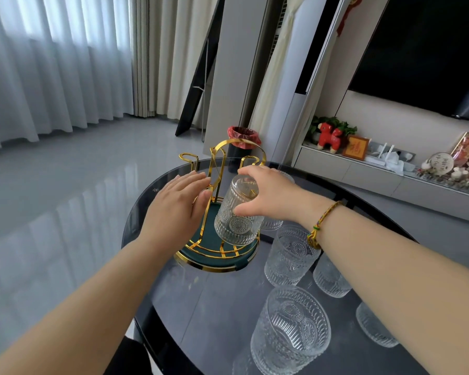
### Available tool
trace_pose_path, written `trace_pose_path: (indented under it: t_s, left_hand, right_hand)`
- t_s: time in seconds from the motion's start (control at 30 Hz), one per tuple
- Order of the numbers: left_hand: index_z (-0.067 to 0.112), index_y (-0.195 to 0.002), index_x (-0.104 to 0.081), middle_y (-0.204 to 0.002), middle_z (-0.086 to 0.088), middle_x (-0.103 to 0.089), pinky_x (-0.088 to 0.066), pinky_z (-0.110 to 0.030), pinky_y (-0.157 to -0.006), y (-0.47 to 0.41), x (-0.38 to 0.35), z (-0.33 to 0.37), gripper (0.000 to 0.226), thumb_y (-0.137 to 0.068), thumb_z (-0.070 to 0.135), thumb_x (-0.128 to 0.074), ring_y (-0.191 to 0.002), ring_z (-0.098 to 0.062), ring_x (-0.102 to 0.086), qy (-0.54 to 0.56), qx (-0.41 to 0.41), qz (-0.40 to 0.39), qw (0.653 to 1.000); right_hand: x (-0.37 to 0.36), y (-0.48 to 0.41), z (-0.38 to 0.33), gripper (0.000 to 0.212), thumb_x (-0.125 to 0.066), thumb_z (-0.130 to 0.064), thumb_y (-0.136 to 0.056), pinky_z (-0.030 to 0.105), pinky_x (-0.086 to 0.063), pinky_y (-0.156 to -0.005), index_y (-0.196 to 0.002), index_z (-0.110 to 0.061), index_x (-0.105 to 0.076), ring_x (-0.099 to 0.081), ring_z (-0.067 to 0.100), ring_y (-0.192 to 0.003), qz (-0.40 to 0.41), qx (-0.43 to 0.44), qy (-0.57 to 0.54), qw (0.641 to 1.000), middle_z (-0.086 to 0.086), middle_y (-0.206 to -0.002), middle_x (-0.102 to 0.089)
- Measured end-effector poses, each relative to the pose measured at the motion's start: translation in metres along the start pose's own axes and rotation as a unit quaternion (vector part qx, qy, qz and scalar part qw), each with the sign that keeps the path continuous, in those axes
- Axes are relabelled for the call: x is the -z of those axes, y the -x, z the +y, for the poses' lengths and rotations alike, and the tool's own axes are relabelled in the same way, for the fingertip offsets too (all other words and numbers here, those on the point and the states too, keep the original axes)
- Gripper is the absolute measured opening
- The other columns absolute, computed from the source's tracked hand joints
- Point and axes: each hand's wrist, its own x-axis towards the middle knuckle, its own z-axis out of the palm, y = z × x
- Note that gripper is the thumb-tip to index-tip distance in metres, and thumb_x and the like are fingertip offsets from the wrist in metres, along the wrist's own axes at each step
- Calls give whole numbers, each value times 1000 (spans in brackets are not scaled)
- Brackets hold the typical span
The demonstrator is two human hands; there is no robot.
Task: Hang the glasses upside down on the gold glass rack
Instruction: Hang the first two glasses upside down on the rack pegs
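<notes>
A gold glass rack [220, 163] with a round green base stands on the dark glass table [217, 307]. My right hand [268, 193] grips an embossed clear glass [237, 212], upside down and tilted, over one of the rack's prongs. Fingers apart, my left hand [176, 207] rests against the rack's left side with nothing in it. Several more embossed glasses stand upright on the table: one [290, 255] right of the rack, one [290, 331] near the front, another [329, 280] under my right forearm.
The table's round edge lies close to the rack on the left and far side. A bin with a red liner [243, 139] stands on the floor behind the table. A low white shelf [363, 171] with ornaments runs along the right wall.
</notes>
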Motion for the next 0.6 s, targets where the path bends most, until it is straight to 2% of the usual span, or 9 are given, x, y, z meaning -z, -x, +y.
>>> trace_pose_path:
  t_s: [0.17, 0.33, 0.6]
  left_hand:
    - [7, -117, -54, -127, -14, -55, -28, -38, -105, 0, -2, 3, 30, -91, 17, -42, -124, -28, -44, 11, 10, 4, 1000]
    - [8, -118, -52, -129, -13, -53, -29, -39, -105, 2, -2, 4, 31, -91, 18, -42, -126, -27, -42, 16, 16, -1, 1000]
    - [10, -121, -50, -133, -11, -50, -27, -40, -107, 2, -2, 6, 33, -91, 20, -42, -128, -26, -38, 13, 21, -5, 1000]
  right_hand:
    - [-4, -2, -1, 77, -67, -32, -70, 41, -29, -105, -134, -15, -28, -25, 27, -132, -18, 0, 2, 1000, 10, -143, -32]
    - [-5, 1, 0, 72, -64, -30, -74, 39, -30, -104, -134, -16, -27, -26, 27, -132, -35, -12, -53, 998, 8, -144, -31]
    - [-8, 8, 1, 73, -62, -32, -75, 44, -25, -107, -135, -20, -23, -17, 25, -135, -29, -9, -55, 998, 6, -146, -26]
